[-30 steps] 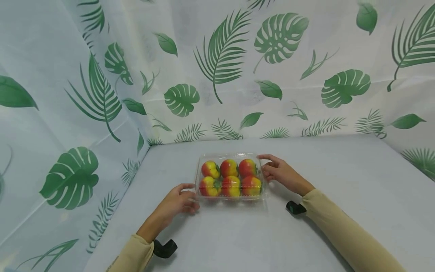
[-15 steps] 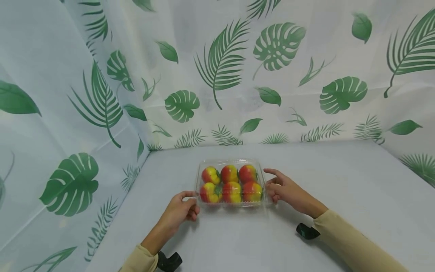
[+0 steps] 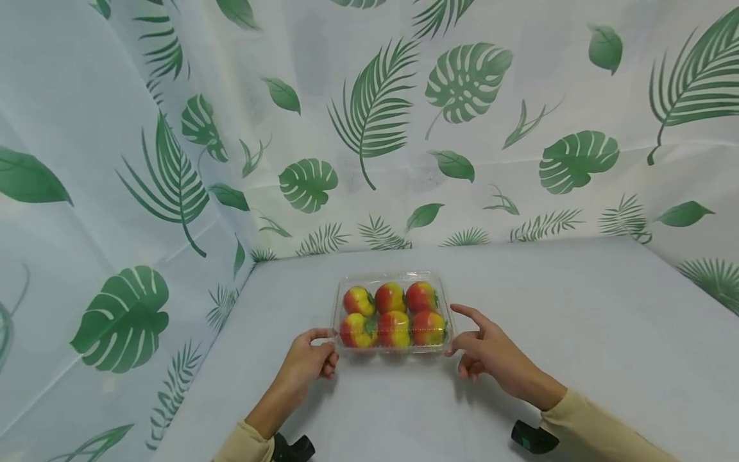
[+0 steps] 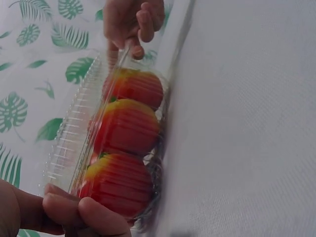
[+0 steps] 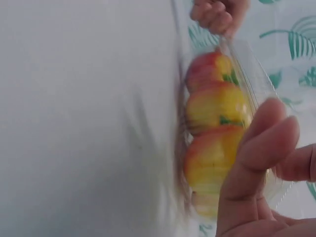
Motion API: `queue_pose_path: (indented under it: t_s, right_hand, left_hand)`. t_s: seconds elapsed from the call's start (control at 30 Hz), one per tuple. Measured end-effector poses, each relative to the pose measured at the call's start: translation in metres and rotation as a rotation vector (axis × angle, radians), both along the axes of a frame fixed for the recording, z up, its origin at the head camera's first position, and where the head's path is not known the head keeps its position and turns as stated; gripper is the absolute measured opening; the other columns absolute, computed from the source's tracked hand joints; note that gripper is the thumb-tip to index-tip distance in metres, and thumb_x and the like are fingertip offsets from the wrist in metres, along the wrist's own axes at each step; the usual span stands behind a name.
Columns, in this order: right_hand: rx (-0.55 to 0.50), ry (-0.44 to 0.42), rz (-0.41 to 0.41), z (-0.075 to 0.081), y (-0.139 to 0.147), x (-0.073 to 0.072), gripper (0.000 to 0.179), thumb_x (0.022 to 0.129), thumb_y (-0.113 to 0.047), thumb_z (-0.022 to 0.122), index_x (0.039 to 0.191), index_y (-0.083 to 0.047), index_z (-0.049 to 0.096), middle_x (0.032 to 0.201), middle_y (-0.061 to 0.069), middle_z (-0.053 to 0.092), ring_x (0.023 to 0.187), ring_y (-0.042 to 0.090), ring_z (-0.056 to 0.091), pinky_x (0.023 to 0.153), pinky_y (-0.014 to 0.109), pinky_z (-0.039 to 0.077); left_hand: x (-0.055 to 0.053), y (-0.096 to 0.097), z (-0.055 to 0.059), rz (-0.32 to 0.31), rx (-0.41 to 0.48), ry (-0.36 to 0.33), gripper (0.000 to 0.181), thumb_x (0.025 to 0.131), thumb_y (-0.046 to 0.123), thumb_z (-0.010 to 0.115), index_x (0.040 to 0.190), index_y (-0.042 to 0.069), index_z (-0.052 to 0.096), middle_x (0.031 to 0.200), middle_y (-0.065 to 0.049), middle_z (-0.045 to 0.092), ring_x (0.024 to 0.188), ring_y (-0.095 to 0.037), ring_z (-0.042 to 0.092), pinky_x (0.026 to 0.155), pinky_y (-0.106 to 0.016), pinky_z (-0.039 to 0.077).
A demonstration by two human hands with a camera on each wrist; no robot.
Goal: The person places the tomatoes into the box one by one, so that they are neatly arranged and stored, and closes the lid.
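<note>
A clear plastic clamshell box [image 3: 383, 351] stands on the white table, its lid down. Red-and-yellow fruits with green calyxes, like persimmons [image 3: 394, 329], lie in it in two rows. My left hand [image 3: 307, 362] is at the near left side; in the left wrist view its thumb and fingers [image 4: 101, 217] pinch the rim. At the near right corner, my right hand [image 3: 498, 359] touches the box with one digit. Its index finger points out straight beside the wall, and the other fingers curl loosely below. The right hand's exact contact is partly hidden in the right wrist view.
Leaf-print cloth [image 3: 381, 160] hangs behind the table and along its left side. Black wrist devices [image 3: 534, 437] sit under both sleeves. White tabletop [image 3: 398, 417] lies in front of the box and to its right.
My right hand has slid from the far right side of the box to the near right corner. The left hand stays at the left side. The view has tilted slightly up.
</note>
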State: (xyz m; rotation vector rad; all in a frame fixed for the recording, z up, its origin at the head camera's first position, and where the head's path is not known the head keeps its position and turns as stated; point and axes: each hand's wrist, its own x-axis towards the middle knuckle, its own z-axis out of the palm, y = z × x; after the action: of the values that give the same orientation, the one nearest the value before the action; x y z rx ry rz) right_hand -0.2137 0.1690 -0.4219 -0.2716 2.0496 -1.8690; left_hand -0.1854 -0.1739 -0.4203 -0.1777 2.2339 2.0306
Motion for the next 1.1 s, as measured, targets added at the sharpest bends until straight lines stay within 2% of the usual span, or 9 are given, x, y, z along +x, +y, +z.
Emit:
queue_pose_path:
  t_s: [0.13,0.27,0.53,0.77,1.1]
  right_hand:
    - [-0.029,0.012,-0.001,-0.001,-0.007,0.005,0.077,0.102,-0.006,0.055,0.169,-0.004,0.016,0.096,0.017,0.072,0.058,0.019,0.062,0.052,0.029,0.053]
    - [-0.061,-0.016,-0.028,-0.004,-0.010,0.006,0.076,0.102,-0.004,0.054,0.169,-0.006,0.017,0.093,0.016,0.072,0.057,0.017,0.061,0.052,0.027,0.052]
    - [-0.131,-0.037,-0.106,-0.007,-0.017,0.013,0.073,0.102,-0.002,0.053,0.169,-0.005,0.022,0.074,0.009,0.069,0.053,0.014,0.060,0.050,0.025,0.051]
    - [-0.180,-0.045,-0.173,-0.011,-0.018,0.015,0.069,0.102,-0.001,0.053,0.168,-0.003,0.031,0.068,0.006,0.067,0.048,0.011,0.057,0.046,0.023,0.049]
    - [-0.183,-0.048,-0.232,-0.014,-0.020,0.023,0.066,0.102,-0.002,0.054,0.166,-0.007,0.038,0.067,0.007,0.066,0.046,0.013,0.056,0.043,0.024,0.048]
  left_hand:
    - [0.001,-0.001,-0.001,0.009,0.004,0.015,0.032,0.108,0.000,0.053,0.137,-0.014,0.050,0.068,-0.003,0.056,0.056,-0.009,0.048,0.054,-0.024,0.051]
    - [0.001,-0.002,-0.001,0.008,0.007,0.023,0.033,0.109,0.001,0.053,0.138,-0.014,0.049,0.068,-0.002,0.055,0.055,-0.008,0.047,0.054,-0.024,0.051]
    - [-0.001,-0.002,-0.001,-0.008,0.009,0.028,0.034,0.109,0.000,0.052,0.139,-0.014,0.049,0.068,-0.003,0.056,0.055,-0.009,0.049,0.054,-0.024,0.053]
    - [0.000,-0.001,-0.001,-0.002,0.005,0.034,0.033,0.109,0.002,0.052,0.139,-0.013,0.049,0.069,-0.003,0.056,0.056,-0.010,0.050,0.056,-0.026,0.054]
    - [0.001,0.001,-0.003,0.014,-0.027,0.030,0.033,0.108,0.005,0.051,0.137,-0.010,0.053,0.067,-0.003,0.055,0.057,-0.013,0.052,0.056,-0.027,0.053]
